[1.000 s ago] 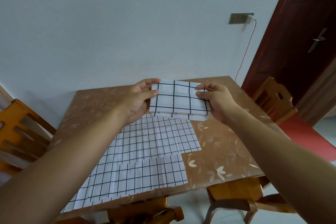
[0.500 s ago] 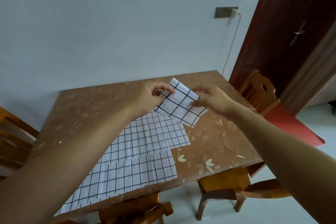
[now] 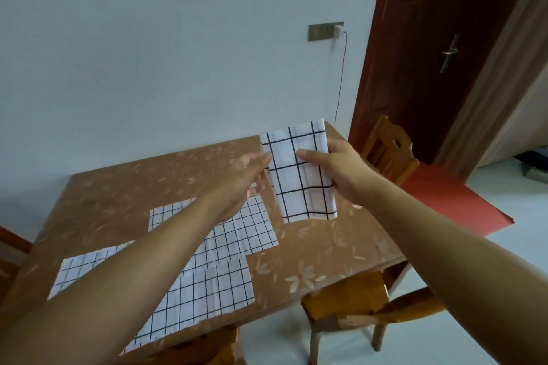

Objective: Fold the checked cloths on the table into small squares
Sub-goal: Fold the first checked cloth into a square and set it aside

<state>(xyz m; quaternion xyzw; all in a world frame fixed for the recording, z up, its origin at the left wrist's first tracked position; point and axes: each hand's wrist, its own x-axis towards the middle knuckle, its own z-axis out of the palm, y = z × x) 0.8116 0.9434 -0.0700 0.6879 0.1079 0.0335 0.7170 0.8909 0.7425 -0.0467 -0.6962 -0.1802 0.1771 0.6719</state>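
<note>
With the right grip [image 3: 335, 170], pinches a folded checked cloth [image 3: 302, 184] along its right edge, thumb laid across the near face, fingers curled behind. Holds it upright in the air, clear of the bench [image 3: 118, 187], over the far right corner. Wide black check on white, folded down to a tall narrow rectangle.

Holds the left grip [image 3: 240, 184] just beside the cloth's left edge, fingers stretched out and loose, nothing clasped. Too blurred to tell whether the fingertips touch the fabric.

Lower down, flat on the bench: a finer-checked cloth [image 3: 249, 234] near the middle, and a second flat checked cloth [image 3: 213, 290] touching it and running to the near edge. Both partly hidden under the left forearm.

Bench top brown with a pale leaf print. At the right edge, a wooden chair [image 3: 350, 296] tucked in; past the far right corner, another wooden chair [image 3: 391, 148]. On the wall, a socket plate [image 3: 321, 32] with a white plug and a thin red cable hanging down. Further right, a dark red door [image 3: 430, 68] with a metal handle, and a red mat [image 3: 453, 201] on the pale floor.
</note>
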